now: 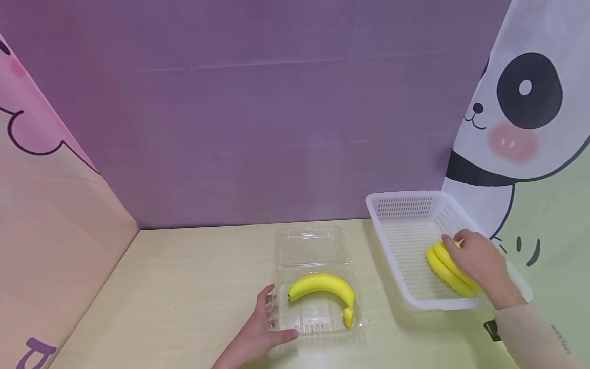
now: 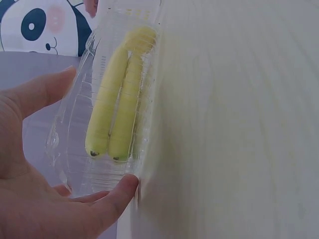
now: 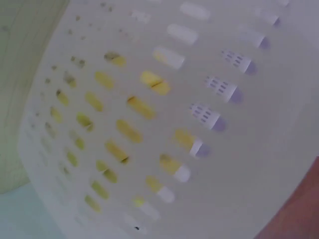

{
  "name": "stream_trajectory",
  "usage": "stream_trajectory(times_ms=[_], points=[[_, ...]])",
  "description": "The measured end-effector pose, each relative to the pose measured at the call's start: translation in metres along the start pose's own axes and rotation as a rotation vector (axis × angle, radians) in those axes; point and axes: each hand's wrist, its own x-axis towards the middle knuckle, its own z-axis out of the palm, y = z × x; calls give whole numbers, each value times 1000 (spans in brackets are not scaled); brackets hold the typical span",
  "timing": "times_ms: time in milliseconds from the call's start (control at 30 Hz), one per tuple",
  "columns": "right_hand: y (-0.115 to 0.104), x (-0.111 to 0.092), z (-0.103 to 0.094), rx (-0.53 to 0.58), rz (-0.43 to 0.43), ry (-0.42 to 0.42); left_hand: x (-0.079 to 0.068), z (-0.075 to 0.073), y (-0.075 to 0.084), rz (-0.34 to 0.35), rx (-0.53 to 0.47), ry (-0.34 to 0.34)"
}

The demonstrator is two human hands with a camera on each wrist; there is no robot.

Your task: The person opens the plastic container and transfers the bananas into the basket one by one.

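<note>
A clear plastic clamshell box [image 1: 311, 324] stands on the table with its lid folded back. A curved yellow banana [image 1: 322, 282] lies in it. Through its wall the left wrist view shows two banana lengths [image 2: 107, 107] with dark tips. My left hand [image 1: 258, 330] holds the box by its near left corner, thumb along the front and fingers against the left end. Inside the white basket [image 1: 389, 251], my right hand [image 1: 479, 259] grips the upper of the yellow bananas [image 1: 444, 269]. The basket's slotted wall [image 3: 239, 164] hides those fingers in the right wrist view.
The raised lid [image 1: 311, 246] of the box points toward the purple cloth wall [image 1: 258, 128]. A panda-printed cloth [image 1: 530, 154] stands at the right, beside the basket. A small black object [image 1: 492, 330] lies near the right sleeve. Pale wooden tabletop [image 1: 175, 292] extends to the left.
</note>
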Motion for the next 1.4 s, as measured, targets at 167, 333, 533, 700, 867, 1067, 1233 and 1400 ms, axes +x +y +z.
stream_trajectory(times_ms=[167, 333, 533, 700, 867, 1067, 1233, 1400], points=[[-12, -4, 0, 11, -12, 16, -1, 0, 1, -1, 18, 9], [-25, -7, -1, 27, -32, 39, -1, 1, 2, -3, 27, 10], [-38, -11, 0, 53, -83, 85, -2, 1, 2, 4, 27, 10], [-48, -14, 1, 59, -104, 98, -2, 1, 2, 1, 28, 12], [-55, -18, 0, 85, -134, 115, -3, 1, 3, -2, 31, 15], [-61, -24, 0, 122, -180, 141, -3, 1, 3, -8, 27, 13], [-67, -28, 1, 137, -192, 126, -3, 1, 4, -18, 32, 16], [-72, -33, 3, 157, -213, 138, -4, 1, 4, -10, 30, 17]])
